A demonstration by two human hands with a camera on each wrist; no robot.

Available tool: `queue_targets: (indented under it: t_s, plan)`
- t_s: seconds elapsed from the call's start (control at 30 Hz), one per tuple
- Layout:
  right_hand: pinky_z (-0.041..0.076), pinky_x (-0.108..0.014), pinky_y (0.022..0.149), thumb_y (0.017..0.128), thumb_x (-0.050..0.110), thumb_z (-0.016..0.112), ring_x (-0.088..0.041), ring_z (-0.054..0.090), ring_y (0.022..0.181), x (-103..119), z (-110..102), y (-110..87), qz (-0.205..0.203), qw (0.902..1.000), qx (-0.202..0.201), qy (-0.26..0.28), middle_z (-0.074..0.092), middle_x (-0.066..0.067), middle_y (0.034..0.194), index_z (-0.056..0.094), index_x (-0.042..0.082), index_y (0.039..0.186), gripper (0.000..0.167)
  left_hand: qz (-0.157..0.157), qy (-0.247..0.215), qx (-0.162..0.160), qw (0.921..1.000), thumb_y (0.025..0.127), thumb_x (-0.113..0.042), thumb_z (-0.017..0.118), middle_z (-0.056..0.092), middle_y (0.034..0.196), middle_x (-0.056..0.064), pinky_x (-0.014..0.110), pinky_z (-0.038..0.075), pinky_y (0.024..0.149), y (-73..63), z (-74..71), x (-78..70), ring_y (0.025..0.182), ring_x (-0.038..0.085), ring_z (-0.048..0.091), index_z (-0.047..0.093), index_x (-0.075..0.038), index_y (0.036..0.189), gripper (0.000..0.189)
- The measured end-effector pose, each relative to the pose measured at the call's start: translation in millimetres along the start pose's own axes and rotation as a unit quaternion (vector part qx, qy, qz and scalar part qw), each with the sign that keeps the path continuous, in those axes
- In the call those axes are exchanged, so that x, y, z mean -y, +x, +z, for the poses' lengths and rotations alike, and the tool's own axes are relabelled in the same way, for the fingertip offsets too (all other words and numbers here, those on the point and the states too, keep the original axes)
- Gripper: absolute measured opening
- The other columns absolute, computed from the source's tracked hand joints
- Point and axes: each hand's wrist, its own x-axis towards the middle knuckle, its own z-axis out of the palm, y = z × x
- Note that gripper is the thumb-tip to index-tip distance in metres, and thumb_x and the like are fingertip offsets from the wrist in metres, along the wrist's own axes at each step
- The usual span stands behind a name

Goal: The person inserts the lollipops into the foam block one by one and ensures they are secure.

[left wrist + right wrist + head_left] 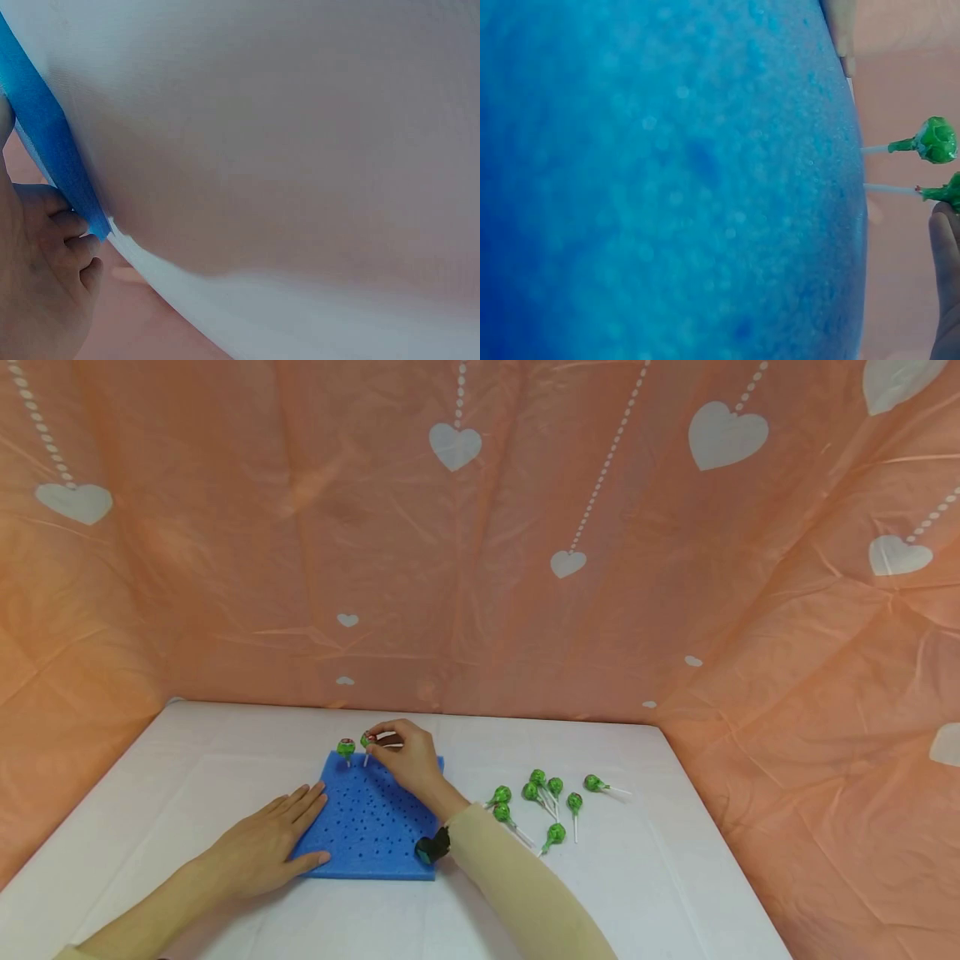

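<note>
A blue foam block (367, 827) dotted with small holes lies on the white table. Near its far left corner a green-wrapped lollipop (346, 748) stands upright on its white stick. Just right of that one, my right hand (408, 757) pinches a second lollipop (952, 191) by its head, its stick pointing down to the foam. In the right wrist view both sticks meet the foam's edge line; how deep the held one sits is hidden. My left hand (266, 843) rests with straight fingers on the block's left edge, thumb at the near left corner.
Several green lollipops (555, 835) lie loosely on the white table (600, 902) to the right of the block. A dark band (432, 846) circles the right wrist. An orange sheet with white hearts (510, 635) hangs behind and at the sides.
</note>
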Motion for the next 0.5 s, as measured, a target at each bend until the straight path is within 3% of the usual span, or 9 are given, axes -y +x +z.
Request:
queue_targets:
  t_s: [0.3,0.5]
  plan:
    - [0.058,-0.017,0.085,0.095,0.006,0.076,-0.020,0.075,0.103,-0.5,2.3,1.1,-0.010,0.9998,0.011,-0.012,0.071,-0.006,0.115,0.075,0.007,0.115,0.020,0.002,0.004,0.001,1.0000,0.100,-0.061,0.059,0.041,0.159,0.029,0.060,0.039,0.117,0.3,0.2,0.9,0.145,0.049,0.041,0.050,0.009,0.148,0.085]
    - [0.057,-0.015,0.083,0.096,0.008,0.076,-0.011,0.074,0.100,-0.9,2.9,2.0,-0.005,0.9990,0.025,-0.035,0.071,-0.004,0.115,0.075,0.008,0.116,0.021,0.004,0.006,-0.001,1.0000,0.099,-0.060,0.060,0.042,0.158,0.029,0.059,0.040,0.116,0.1,-0.7,0.2,0.145,0.048,0.042,0.051,0.009,0.148,0.084]
